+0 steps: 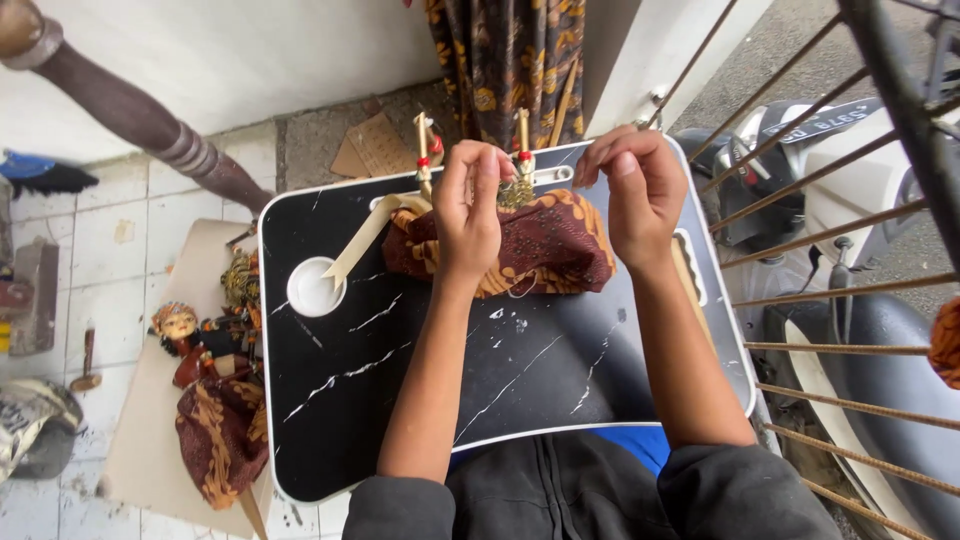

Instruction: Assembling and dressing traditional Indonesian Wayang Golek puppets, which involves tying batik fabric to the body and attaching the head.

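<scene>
Currently the black lap tray (400, 400) supports a puppet's brown batik skirt (560, 245) at its far centre. Keep the cloth flat on the tray while working. The left hand (470, 215) pinches the gold ornament (516, 192) above the skirt; the right hand (640, 190) closes its fingertips just right of it, perhaps on thread too fine to see. Keep both grips steady and tension even.

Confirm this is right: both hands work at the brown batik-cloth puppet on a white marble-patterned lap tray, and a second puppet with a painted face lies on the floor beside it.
Not quite. The lap tray is black with white marble veins and a white rim, not white. The rest holds in the head view: the left hand and right hand pinch at the top of the brown batik-cloth puppet, and the second puppet with a painted face lies on the floor.
</scene>
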